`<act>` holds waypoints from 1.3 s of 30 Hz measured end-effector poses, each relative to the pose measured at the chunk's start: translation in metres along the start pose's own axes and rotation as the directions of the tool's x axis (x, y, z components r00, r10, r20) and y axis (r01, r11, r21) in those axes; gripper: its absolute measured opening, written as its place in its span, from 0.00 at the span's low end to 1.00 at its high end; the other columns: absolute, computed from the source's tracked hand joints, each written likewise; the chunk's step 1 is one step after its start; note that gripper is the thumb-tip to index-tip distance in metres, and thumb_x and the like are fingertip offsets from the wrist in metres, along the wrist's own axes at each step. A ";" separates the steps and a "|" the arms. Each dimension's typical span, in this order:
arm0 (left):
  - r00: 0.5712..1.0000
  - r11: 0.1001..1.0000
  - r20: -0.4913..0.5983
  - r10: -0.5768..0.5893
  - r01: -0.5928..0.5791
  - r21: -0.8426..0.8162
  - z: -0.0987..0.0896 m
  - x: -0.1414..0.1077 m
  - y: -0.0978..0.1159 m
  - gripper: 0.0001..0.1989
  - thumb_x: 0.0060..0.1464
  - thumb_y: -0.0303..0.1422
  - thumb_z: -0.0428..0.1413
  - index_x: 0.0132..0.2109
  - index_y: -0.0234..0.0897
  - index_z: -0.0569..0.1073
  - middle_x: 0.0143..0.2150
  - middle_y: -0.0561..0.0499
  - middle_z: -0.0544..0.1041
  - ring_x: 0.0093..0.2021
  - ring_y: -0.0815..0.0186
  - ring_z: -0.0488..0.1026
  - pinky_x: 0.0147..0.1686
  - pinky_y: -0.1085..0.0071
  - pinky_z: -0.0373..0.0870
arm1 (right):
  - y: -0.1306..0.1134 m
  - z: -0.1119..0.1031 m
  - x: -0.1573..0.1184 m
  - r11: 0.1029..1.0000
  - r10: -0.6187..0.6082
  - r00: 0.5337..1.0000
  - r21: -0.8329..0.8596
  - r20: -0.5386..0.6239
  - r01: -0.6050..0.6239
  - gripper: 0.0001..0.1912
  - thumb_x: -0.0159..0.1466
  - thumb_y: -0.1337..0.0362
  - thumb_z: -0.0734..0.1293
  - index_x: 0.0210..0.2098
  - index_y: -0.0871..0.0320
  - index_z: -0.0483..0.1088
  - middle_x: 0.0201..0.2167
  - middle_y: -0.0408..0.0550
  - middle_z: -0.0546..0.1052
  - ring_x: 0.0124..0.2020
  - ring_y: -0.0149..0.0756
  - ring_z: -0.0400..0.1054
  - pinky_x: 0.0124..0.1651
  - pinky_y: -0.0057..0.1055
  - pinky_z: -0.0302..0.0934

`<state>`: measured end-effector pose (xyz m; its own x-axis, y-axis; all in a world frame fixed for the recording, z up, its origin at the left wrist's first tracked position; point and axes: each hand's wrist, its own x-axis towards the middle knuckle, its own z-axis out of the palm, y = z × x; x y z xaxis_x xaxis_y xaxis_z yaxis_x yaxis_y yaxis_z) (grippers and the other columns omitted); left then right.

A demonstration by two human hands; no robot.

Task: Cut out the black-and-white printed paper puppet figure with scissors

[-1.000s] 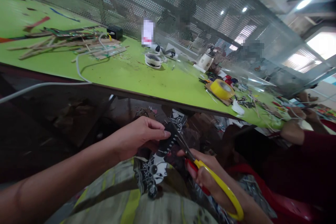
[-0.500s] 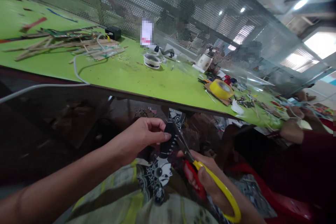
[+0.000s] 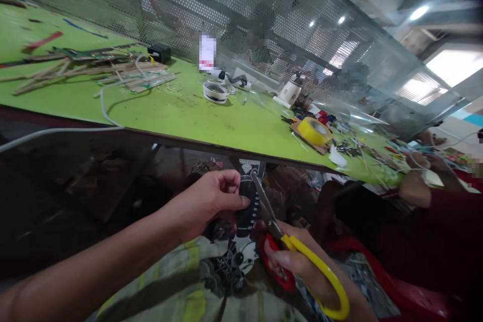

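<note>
Between thumb and fingers, my left hand [image 3: 219, 196] grips a black strip with white printed patterns [image 3: 247, 214], held over my lap below the table edge. The strip's lower end spreads into a black-and-white figure-like shape. My right hand [image 3: 302, 256] is wrapped round a pair of scissors [image 3: 317, 266] with one yellow and one red handle. Their blades point up and lie along the strip's right edge, close to its white marks. Whether the blades bite into the strip I cannot tell.
A green table [image 3: 169, 121] runs across in front, bearing wooden sticks [image 3: 45, 75], a white cable [image 3: 56, 131], a roll of yellow tape [image 3: 314, 131] and a white round object [image 3: 215, 92]. A perforated metal screen [image 3: 181, 5] stands behind. Another person's arm [image 3: 415, 188] is at the right.
The strip now hangs more upright and has shifted slightly right at its lower end. The scissor blades lean more steeply beside it. My left hand keeps its grip.
</note>
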<state>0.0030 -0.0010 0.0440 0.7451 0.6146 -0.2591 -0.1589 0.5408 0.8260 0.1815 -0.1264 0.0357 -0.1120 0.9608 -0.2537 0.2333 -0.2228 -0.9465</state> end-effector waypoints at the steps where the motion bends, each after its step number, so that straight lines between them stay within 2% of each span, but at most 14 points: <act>1: 1.000 1.000 -0.014 0.016 -0.016 0.023 0.001 0.001 0.000 0.19 0.36 0.33 0.70 0.28 0.36 0.67 0.21 0.55 0.73 0.25 0.61 0.77 0.22 0.73 0.69 | -0.003 0.000 0.001 0.999 0.009 0.999 -0.036 -0.037 -0.010 0.14 0.56 0.51 0.63 0.32 0.56 0.66 0.21 0.37 0.60 0.20 0.28 0.51 0.22 0.27 0.46; 3: 0.999 0.997 -0.025 0.037 -0.035 0.072 0.003 0.002 0.000 0.16 0.41 0.34 0.68 0.27 0.35 0.67 0.21 0.53 0.75 0.24 0.62 0.77 0.22 0.73 0.69 | -0.010 0.001 0.003 0.994 0.021 0.994 -0.102 -0.112 -0.032 0.11 0.54 0.59 0.63 0.35 0.57 0.70 0.22 0.37 0.60 0.22 0.27 0.50 0.24 0.26 0.46; 7: 0.998 0.996 0.037 0.047 -0.049 0.078 0.003 0.005 -0.001 0.10 0.49 0.35 0.63 0.31 0.33 0.73 0.26 0.47 0.80 0.26 0.64 0.78 0.28 0.70 0.74 | -0.020 0.003 0.005 0.981 -0.042 0.984 -0.195 -0.174 0.007 0.16 0.53 0.68 0.62 0.40 0.58 0.74 0.25 0.39 0.64 0.27 0.28 0.55 0.31 0.25 0.52; 9: 0.996 0.998 0.075 0.046 -0.050 0.046 0.004 0.006 0.001 0.09 0.51 0.34 0.62 0.33 0.32 0.73 0.28 0.45 0.81 0.26 0.64 0.78 0.30 0.70 0.75 | -0.023 0.001 0.006 0.976 -0.067 0.985 -0.216 -0.156 0.032 0.17 0.55 0.71 0.61 0.41 0.57 0.75 0.27 0.39 0.68 0.29 0.29 0.60 0.33 0.23 0.55; 12: 0.992 0.998 0.113 0.061 -0.065 0.026 0.006 0.007 0.007 0.07 0.52 0.32 0.61 0.35 0.34 0.72 0.30 0.45 0.81 0.25 0.64 0.78 0.26 0.72 0.74 | -0.031 -0.007 0.007 0.964 -0.132 0.987 -0.241 -0.089 0.107 0.18 0.57 0.75 0.61 0.43 0.56 0.74 0.36 0.41 0.76 0.36 0.29 0.67 0.38 0.21 0.59; 16: 0.984 0.991 0.133 0.117 -0.125 0.052 0.011 0.004 0.016 0.07 0.53 0.32 0.60 0.39 0.34 0.72 0.29 0.46 0.80 0.24 0.63 0.78 0.20 0.75 0.71 | -0.047 -0.019 0.007 0.922 -0.211 0.977 -0.331 0.004 0.201 0.14 0.61 0.73 0.62 0.45 0.58 0.73 0.41 0.44 0.78 0.39 0.31 0.70 0.41 0.21 0.60; 19: 0.985 0.990 0.116 0.127 -0.134 0.053 0.016 -0.002 0.016 0.07 0.54 0.33 0.59 0.36 0.32 0.74 0.27 0.45 0.79 0.23 0.65 0.75 0.20 0.75 0.71 | -0.052 -0.021 0.005 0.900 -0.221 0.975 -0.384 0.005 0.206 0.16 0.60 0.75 0.62 0.45 0.58 0.73 0.42 0.46 0.78 0.41 0.34 0.70 0.44 0.24 0.60; 21: 0.989 0.990 0.069 0.131 -0.134 0.041 0.018 -0.006 0.013 0.08 0.53 0.34 0.60 0.33 0.31 0.74 0.26 0.45 0.79 0.21 0.67 0.73 0.20 0.74 0.71 | -0.049 -0.016 0.003 0.920 -0.200 0.980 -0.344 -0.004 0.186 0.17 0.60 0.75 0.61 0.45 0.58 0.74 0.41 0.45 0.78 0.41 0.35 0.69 0.44 0.25 0.60; 25: 0.988 0.989 -0.056 0.143 -0.141 0.044 0.018 -0.010 0.004 0.09 0.51 0.34 0.61 0.30 0.31 0.76 0.22 0.48 0.76 0.19 0.69 0.71 0.18 0.77 0.68 | -0.033 0.000 0.004 0.990 -0.116 0.993 -0.079 -0.022 0.114 0.13 0.60 0.68 0.64 0.44 0.58 0.74 0.35 0.44 0.76 0.36 0.37 0.68 0.40 0.28 0.60; 29: 0.985 0.990 -0.107 0.133 -0.136 -0.028 0.018 -0.012 -0.001 0.08 0.50 0.33 0.62 0.29 0.31 0.77 0.20 0.51 0.74 0.17 0.71 0.69 0.16 0.79 0.66 | -0.017 0.013 0.010 0.993 -0.030 0.997 0.113 -0.067 0.037 0.14 0.56 0.58 0.71 0.40 0.58 0.74 0.28 0.43 0.74 0.30 0.36 0.66 0.34 0.29 0.60; 33: 0.990 0.990 -0.100 0.100 -0.110 -0.094 0.018 -0.013 -0.003 0.07 0.50 0.31 0.62 0.27 0.31 0.77 0.20 0.51 0.74 0.16 0.74 0.68 0.17 0.81 0.65 | -0.011 0.016 0.010 0.990 0.044 0.997 0.134 -0.066 -0.034 0.13 0.54 0.57 0.73 0.36 0.58 0.73 0.25 0.41 0.71 0.25 0.32 0.62 0.31 0.29 0.59; 35: 0.992 0.990 -0.088 0.095 -0.103 -0.095 0.017 -0.012 -0.005 0.09 0.51 0.31 0.62 0.26 0.31 0.75 0.19 0.51 0.74 0.15 0.75 0.67 0.16 0.83 0.61 | -0.014 0.016 0.008 0.991 0.014 0.998 0.137 -0.054 -0.007 0.13 0.58 0.55 0.70 0.37 0.57 0.74 0.28 0.43 0.73 0.27 0.33 0.64 0.33 0.29 0.61; 37: 0.993 0.991 -0.064 0.098 -0.103 -0.081 0.016 -0.012 -0.008 0.09 0.53 0.32 0.61 0.27 0.31 0.75 0.19 0.50 0.74 0.14 0.75 0.67 0.13 0.84 0.56 | -0.022 0.016 0.006 0.988 -0.012 0.999 0.154 -0.034 0.017 0.16 0.61 0.51 0.66 0.40 0.56 0.75 0.33 0.45 0.75 0.32 0.36 0.67 0.37 0.31 0.63; 39: 0.994 0.992 -0.040 0.101 -0.104 -0.070 0.017 -0.011 -0.010 0.09 0.54 0.33 0.60 0.29 0.31 0.75 0.18 0.49 0.75 0.14 0.74 0.67 0.12 0.84 0.54 | -0.033 0.016 0.006 0.989 -0.006 0.999 0.144 -0.046 0.013 0.20 0.60 0.46 0.66 0.38 0.56 0.75 0.34 0.47 0.76 0.36 0.39 0.68 0.40 0.32 0.63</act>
<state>0.0076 -0.0228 0.0466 0.6985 0.6888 -0.1938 -0.2803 0.5126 0.8116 0.1572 -0.1157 0.0619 -0.0689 0.9688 -0.2382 0.0901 -0.2317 -0.9686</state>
